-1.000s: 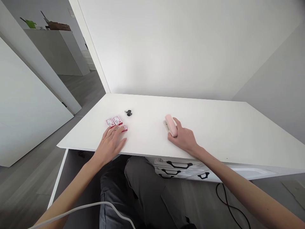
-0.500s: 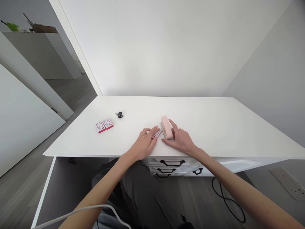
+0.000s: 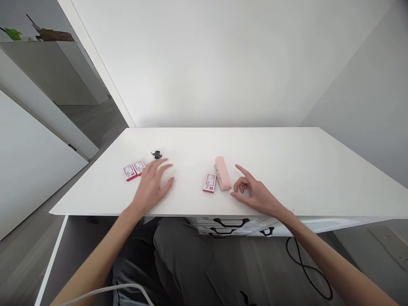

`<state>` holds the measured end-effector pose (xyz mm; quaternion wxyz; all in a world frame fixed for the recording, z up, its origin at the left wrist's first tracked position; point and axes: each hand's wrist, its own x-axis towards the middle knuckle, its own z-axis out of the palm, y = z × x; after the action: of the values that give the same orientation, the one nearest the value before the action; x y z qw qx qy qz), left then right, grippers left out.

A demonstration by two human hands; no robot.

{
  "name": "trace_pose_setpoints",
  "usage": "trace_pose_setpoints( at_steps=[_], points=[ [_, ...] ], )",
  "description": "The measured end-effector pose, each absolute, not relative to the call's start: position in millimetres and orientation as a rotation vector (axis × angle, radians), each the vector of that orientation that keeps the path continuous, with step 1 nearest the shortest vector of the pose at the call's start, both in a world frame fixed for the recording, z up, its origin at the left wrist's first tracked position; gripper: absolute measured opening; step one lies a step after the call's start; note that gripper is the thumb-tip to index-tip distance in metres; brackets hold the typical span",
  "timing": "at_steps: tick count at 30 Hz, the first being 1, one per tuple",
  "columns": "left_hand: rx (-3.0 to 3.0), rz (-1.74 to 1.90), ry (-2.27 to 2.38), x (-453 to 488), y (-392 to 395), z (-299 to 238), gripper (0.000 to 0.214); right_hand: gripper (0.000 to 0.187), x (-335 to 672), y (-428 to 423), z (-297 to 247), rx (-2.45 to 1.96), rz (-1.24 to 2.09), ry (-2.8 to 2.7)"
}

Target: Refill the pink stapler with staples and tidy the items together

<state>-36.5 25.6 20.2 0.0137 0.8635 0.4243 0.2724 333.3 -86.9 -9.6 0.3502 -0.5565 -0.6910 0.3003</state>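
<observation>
Fingers spread and holding nothing, my left hand (image 3: 152,185) is over the left part of the table, just below a small black clip-like object (image 3: 156,154). Its fingers partly cover one of two small red-and-white boxes (image 3: 130,172) lying side by side. A pink stapler (image 3: 223,173) lies near the middle, slightly tilted. Against its left side is a third red-and-white box (image 3: 209,183). My right hand (image 3: 253,191) is just right of the stapler, apart from it, with thumb and index finger parted and the other fingers curled, nothing in them.
The white tabletop (image 3: 312,174) runs back to a white wall (image 3: 204,63). Below its front edge are drawers with black handles (image 3: 231,222). A black cable (image 3: 306,267) lies on the floor at right, and a white cable (image 3: 117,287) crosses my left forearm.
My left hand has let go of the middle box and moved left toward the black object. My right hand has released the stapler and drawn back to the right.
</observation>
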Motion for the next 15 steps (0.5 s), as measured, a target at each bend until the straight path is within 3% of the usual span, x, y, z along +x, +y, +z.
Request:
trace_pose_setpoints(
  at_steps=[7,15],
  points=[
    [2.369,0.703,1.887,-125,66,18,0.079,0.082,330,-86,-8,-1.489,0.773,-1.734],
    [2.217,0.642,1.806,-114,56,28,0.079,0.076,331,-82,-8,-1.515,0.781,-1.710]
  ],
)
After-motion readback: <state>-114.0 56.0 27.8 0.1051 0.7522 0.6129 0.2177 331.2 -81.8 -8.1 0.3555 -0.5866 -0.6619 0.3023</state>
